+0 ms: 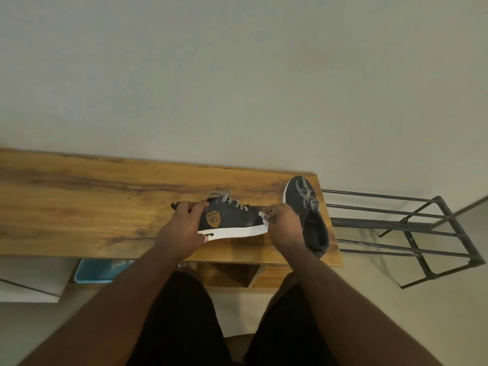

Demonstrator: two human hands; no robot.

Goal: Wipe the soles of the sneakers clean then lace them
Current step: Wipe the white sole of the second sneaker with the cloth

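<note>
Both hands work the sneaker lying on its side near the table's front edge, left hand gripping the heel to steady it, right hand pinching a white wipe against the toe sole, the second sneaker just beyond, laced.

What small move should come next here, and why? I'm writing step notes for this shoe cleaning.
Probably draw the white wipe in the right hand leftward along the white sole edge of the near sneaker. The left hand already grips its heel end to steady it on the wooden table, and the wipe sits at the toe, so the sole edge lies uncovered ahead.
</note>
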